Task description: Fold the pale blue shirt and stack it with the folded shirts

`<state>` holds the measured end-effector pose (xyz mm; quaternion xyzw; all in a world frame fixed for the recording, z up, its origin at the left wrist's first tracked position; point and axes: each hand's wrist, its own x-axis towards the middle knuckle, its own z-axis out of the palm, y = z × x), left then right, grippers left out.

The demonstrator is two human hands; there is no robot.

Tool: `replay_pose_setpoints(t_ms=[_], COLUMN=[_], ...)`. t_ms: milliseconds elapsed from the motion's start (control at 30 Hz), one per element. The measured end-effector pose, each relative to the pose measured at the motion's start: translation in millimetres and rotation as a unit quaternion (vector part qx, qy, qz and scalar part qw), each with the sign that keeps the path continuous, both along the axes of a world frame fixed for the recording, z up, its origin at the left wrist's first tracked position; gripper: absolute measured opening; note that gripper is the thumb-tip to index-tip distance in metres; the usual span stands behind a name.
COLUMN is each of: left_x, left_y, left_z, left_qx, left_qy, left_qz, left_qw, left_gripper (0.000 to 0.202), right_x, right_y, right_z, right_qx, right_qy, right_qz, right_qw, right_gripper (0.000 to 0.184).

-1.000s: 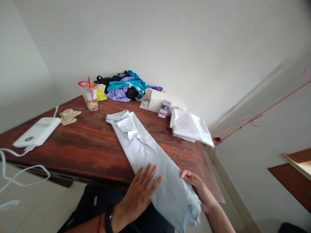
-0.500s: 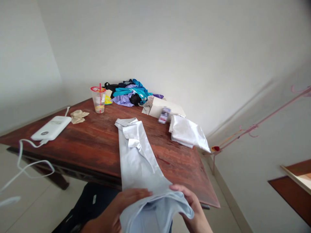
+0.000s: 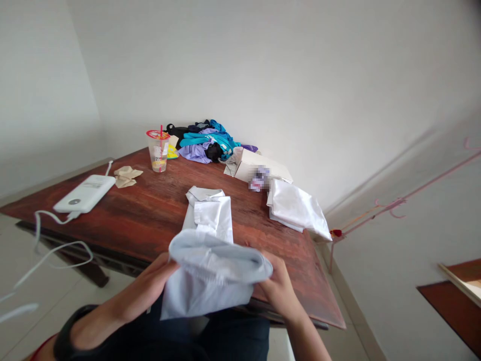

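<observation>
A pale blue shirt (image 3: 210, 250) lies lengthwise on the dark wooden table (image 3: 143, 210), collar end toward the wall. Its lower end is lifted and doubled over above the table's near edge. My left hand (image 3: 158, 273) grips the left side of that raised fold, fingers tucked under the cloth. My right hand (image 3: 276, 286) holds the right side of the fold, fingers closed on the fabric.
A folded white garment (image 3: 296, 210) lies at the right, beside a white box (image 3: 263, 168). A pile of coloured clothes (image 3: 206, 143) sits at the back. A plastic cup with a red straw (image 3: 158, 150), a crumpled tissue (image 3: 126, 175) and a white power bank (image 3: 84, 193) with cable are at left.
Both hands have taken hold of the shirt's lower end and lifted it up and forward toward the collar, so the shirt now lies shorter on the table.
</observation>
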<state>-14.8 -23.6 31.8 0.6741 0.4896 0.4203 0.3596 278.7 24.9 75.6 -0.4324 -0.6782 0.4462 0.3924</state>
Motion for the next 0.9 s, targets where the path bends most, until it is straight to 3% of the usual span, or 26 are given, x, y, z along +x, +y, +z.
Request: replay_pose_setpoints(t_ms=[67,133,200,300,400,567,700,800,867,900], left_x=[-0.3,-0.4,-1.3,-3.9,-6.5,-7.9,-9.1,-16.4,-26.2,-32.0], left_y=[46.6,82.6,104.3,117.1,118.6,102.4,71.1,48.7,40.1,38.2], left_z=[-2.9,-4.3,-6.8,-16.4,-29.6,-41.7,-45.0,-51.3,-55.7,-57.1], left_qx=[-0.126,-0.191,-0.236,-0.254,-0.204,-0.049,-0.050,-0.100,-0.065,-0.013], left_qy=[-0.137,-0.204,-0.206,-0.179,-0.152,-0.053,0.008,0.028,0.053,0.077], left_qz=[0.004,0.020,0.055,0.088,0.072,0.036,-0.009,0.003,0.045,0.066], left_qw=[0.982,0.960,0.948,0.947,0.964,0.997,0.999,0.995,0.995,0.995], left_gripper=[0.052,0.054,0.062,0.076,0.083,0.073,0.049,0.047,0.042,0.037], right_x=[-16.8,-32.7,-44.8,-53.0,-51.5,-39.6,-25.6,-20.3,-21.6,-23.5], right_y=[36.1,68.0,90.8,106.8,107.9,90.5,72.9,69.4,70.2,70.4], right_z=[-13.2,-31.1,-49.7,-71.6,-81.4,-77.5,-79.6,-89.2,-95.0,-96.8], right_qx=[-0.059,-0.124,-0.178,-0.233,-0.255,-0.294,-0.322,-0.250,-0.175,-0.139], right_qy=[0.050,0.099,0.112,0.097,0.093,0.115,0.115,0.021,-0.043,-0.068], right_qz=[-0.040,-0.052,-0.066,-0.089,-0.106,-0.080,-0.012,-0.017,-0.032,-0.045], right_qw=[0.996,0.986,0.975,0.963,0.956,0.946,0.940,0.968,0.983,0.987], right_gripper=[0.042,0.049,0.055,0.060,0.059,0.054,0.053,0.052,0.045,0.039])
